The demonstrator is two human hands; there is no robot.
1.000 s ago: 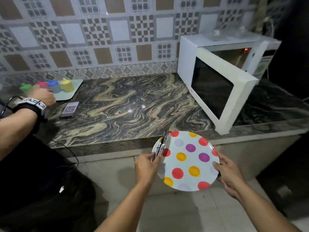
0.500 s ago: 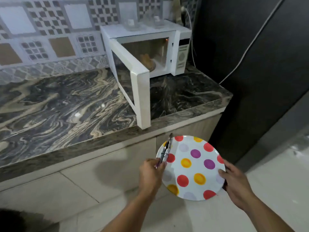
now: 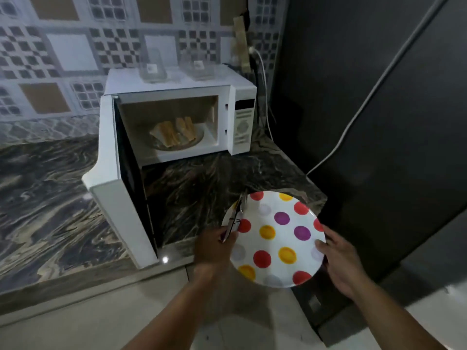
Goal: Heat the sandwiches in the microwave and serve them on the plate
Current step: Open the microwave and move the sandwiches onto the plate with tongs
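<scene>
A white microwave (image 3: 177, 79) stands on the marble counter with its door (image 3: 111, 178) swung wide open to the left. Inside it, several toasted sandwiches (image 3: 174, 132) lie on a glass dish (image 3: 161, 147). In front of the counter edge I hold a white plate with coloured dots (image 3: 278, 238) by both sides. My left hand (image 3: 214, 248) grips its left rim together with metal tongs (image 3: 236, 218) that lie along that rim. My right hand (image 3: 338, 261) holds the right rim. The plate is bare.
The marble counter (image 3: 50, 198) runs left of the microwave. Two clear glass containers (image 3: 153, 66) sit on the microwave's top. A white cable (image 3: 366, 102) crosses a dark wall or cabinet at the right. The open door juts past the counter's front edge.
My view has swung right and closer to the microwave, so its inside and the sandwiches show. The plate and tongs stay in both hands. The other person at the left is out of view.
</scene>
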